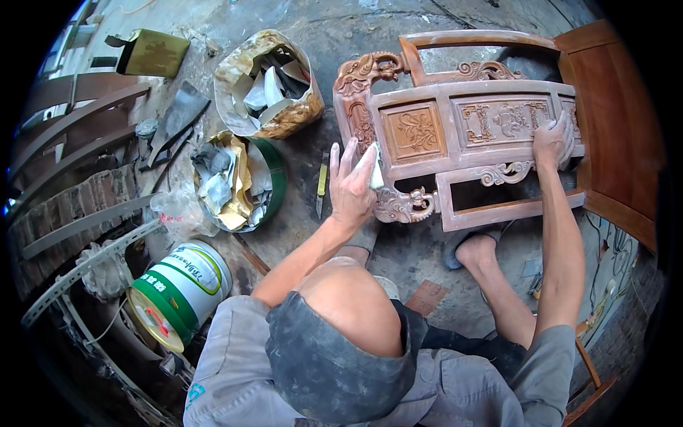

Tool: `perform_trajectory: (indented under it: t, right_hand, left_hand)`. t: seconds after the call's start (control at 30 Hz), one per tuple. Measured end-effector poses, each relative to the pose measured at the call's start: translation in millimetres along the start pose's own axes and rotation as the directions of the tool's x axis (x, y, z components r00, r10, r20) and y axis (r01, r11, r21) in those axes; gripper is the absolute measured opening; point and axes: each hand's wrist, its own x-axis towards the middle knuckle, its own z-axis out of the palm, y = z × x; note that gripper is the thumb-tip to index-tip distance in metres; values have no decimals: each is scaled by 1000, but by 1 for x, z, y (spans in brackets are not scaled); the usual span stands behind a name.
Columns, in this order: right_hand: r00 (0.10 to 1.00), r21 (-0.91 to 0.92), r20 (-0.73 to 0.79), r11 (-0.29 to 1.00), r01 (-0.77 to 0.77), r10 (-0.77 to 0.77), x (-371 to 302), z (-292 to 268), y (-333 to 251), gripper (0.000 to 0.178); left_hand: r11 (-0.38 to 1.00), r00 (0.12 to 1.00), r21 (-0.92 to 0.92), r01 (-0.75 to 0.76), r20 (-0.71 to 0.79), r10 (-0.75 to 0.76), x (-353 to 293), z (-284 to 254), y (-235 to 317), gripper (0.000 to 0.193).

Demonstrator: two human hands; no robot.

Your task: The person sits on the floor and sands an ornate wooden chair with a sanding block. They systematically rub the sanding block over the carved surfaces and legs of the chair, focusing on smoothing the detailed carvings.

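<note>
The carved wooden chair back (455,135) lies flat on the concrete floor (313,213) in front of the seated person. Their left hand (352,186) presses a folded piece of sandpaper (373,171) against its carved left edge, fingers stretched out flat over it. Their right hand (553,141) lies spread on the panel's right end, gripping nothing. A small knife (321,183) lies just left of the panel, beside a green basket (274,178) of paper scraps.

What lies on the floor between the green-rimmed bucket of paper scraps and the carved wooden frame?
In the head view, a small yellow-handled knife lies on the bare floor between the bucket and the carved frame.
</note>
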Motion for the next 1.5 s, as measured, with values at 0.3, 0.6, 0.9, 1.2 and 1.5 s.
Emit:
perform_trajectory:
  t: [0.3,0.6,0.9,1.2,1.5]
  right_hand:
    - [1000,-9,-1,1000,-13,13,0,-1,-2,55]
    - [1000,1,1,1000,-10,10,-3,-2,-4,53]
    - [999,41,23,999,-28,27,-1,0,-2,53]
    - [998,-17,42,999,-42,42,2,-6,-10,54]
    - [1000,-13,1,1000,-21,21,-2,-10,-13,53]
  left_hand:
    - [997,1000,-75,15,-4,-15,-27,-5,6,64]
    - [995,995,-63,78,-52,-82,-28,-9,0,62]
    - [994,990,-30,106,-85,-108,-12,-4,-8,65]
    - [999,1000,33,-5,-22,6,34,-5,-51,65]
    - [999,996,49,6,-84,-2,48,1,-36,69]
